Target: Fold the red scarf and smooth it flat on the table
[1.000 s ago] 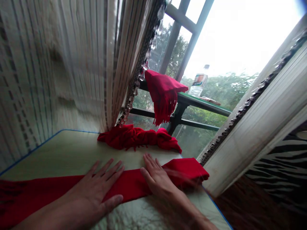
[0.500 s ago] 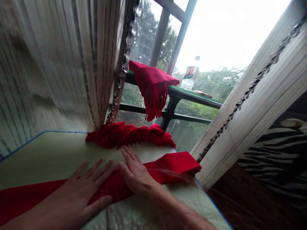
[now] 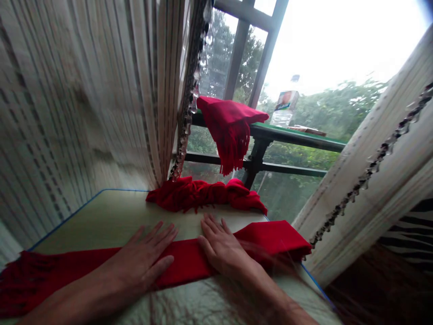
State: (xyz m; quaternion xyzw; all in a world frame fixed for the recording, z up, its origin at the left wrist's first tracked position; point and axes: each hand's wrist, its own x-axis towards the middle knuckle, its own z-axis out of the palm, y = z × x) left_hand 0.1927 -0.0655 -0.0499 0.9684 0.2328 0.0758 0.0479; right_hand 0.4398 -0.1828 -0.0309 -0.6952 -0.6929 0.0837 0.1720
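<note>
Window-side table (image 3: 101,214) | long red scarf (image 3: 186,264) lies flat across it | your left hand (image 3: 145,257) and right hand (image 3: 221,246) press it, fingers spread, gripping nothing | step: likely smoothing | next: even pressure, clear of bunched scarf (image 3: 203,194)

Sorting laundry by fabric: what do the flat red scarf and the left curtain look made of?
The flat red scarf looks like soft, matte knit or woven cloth, maybe wool: it lies limp under the left hand and right hand, fringed at its end. The left curtain looks like thin, ribbed woven fabric with beaded trim.
</note>
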